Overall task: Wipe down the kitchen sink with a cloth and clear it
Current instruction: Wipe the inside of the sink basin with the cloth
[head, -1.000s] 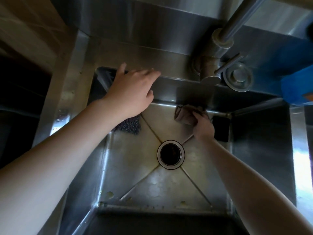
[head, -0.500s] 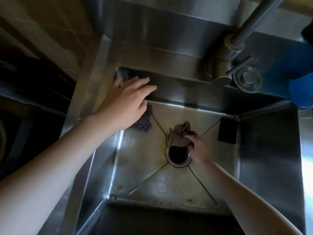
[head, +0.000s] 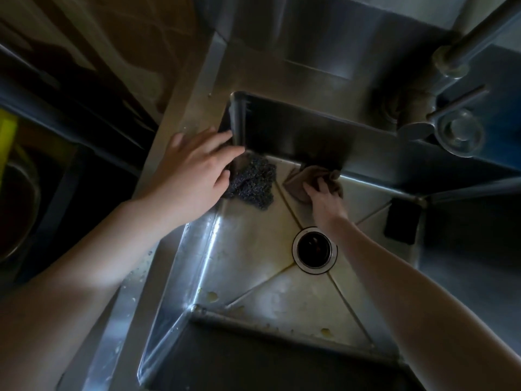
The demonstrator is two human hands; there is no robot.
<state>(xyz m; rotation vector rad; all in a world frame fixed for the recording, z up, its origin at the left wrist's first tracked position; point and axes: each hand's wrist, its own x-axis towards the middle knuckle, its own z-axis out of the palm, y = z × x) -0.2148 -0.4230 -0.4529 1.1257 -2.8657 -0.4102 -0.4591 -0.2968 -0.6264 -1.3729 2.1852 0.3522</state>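
Head cam: cloth in R hand grip, beyond drain.

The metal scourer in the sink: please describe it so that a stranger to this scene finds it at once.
Look into the steel sink and go from the round drain to the far left corner. There, beside the left hand, lies the scourer. It is a dark, glittering wiry tangle, unlike the smooth brown cloth and the flat black pad.
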